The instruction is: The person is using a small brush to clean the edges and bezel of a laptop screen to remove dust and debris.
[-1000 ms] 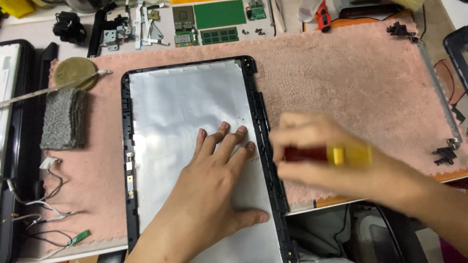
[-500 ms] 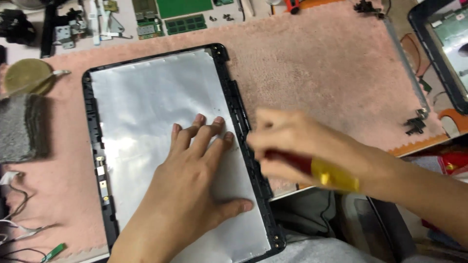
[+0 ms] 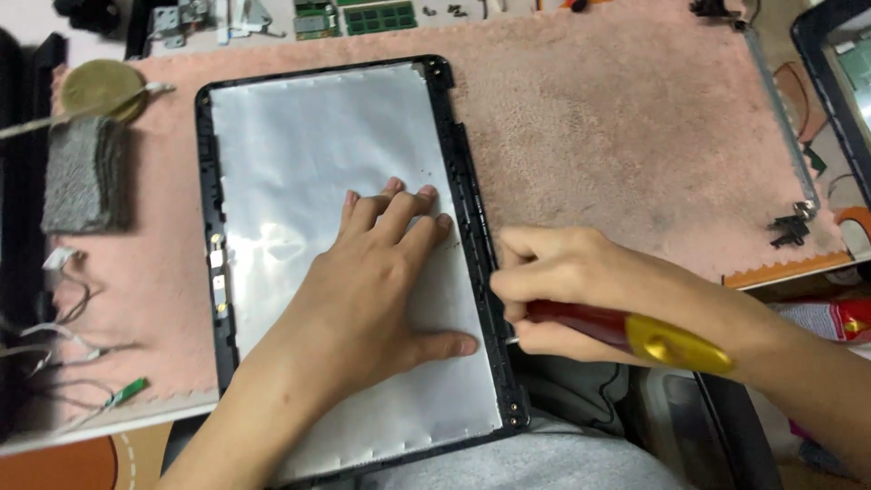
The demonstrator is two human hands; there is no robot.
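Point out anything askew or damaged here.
The laptop lid panel overhangs the pink mat's near edge, resting toward the lap. Its foil is creased. Left hand presses it flat; right hand holds a screwdriver at its frame.

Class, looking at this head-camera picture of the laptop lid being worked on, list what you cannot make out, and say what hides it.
- Screwdriver tip, head view: hidden behind the right hand.
- Panel foil under the left hand: covered by the palm.
- Laptop lid lower edge: cut off by the frame.
- Green circuit boards: cut by the top edge.

An electronics repair bench: memory modules (image 3: 379, 16), hinges (image 3: 787, 229) and loose wires (image 3: 63, 336) (on pink matting (image 3: 617, 136)).
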